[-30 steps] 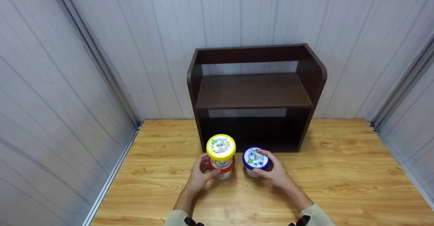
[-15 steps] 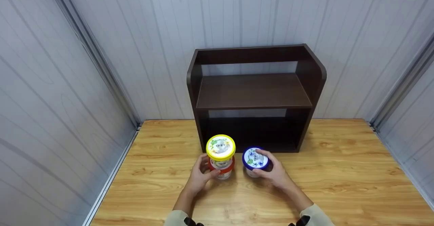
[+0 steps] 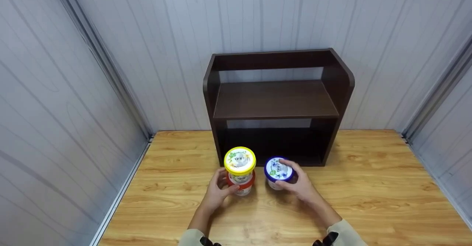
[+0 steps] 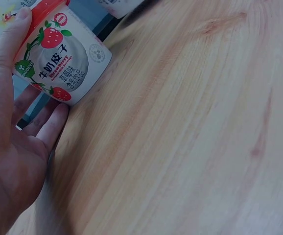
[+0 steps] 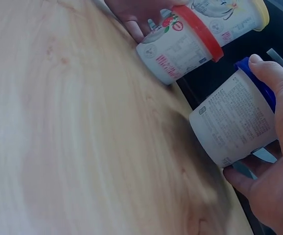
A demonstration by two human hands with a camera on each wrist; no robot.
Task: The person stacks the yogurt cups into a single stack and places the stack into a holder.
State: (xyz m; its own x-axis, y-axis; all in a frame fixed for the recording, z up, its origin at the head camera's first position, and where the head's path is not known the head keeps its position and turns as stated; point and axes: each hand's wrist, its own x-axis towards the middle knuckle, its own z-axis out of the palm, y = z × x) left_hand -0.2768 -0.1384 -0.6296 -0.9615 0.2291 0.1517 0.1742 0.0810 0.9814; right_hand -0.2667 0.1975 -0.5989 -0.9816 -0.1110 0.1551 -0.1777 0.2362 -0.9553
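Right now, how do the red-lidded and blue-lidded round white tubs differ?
The red-lidded round white tub supports a yellow-lidded white tub; the blue-lidded round white tub supports none. The left hand holds the red-lidded tub; the right hand holds the blue-lidded tub. Both have printing.

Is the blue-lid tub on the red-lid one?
No, the yellow-lidded tub is on the red-lidded strawberry tub; the blue-lidded tub is apart, in the right hand.
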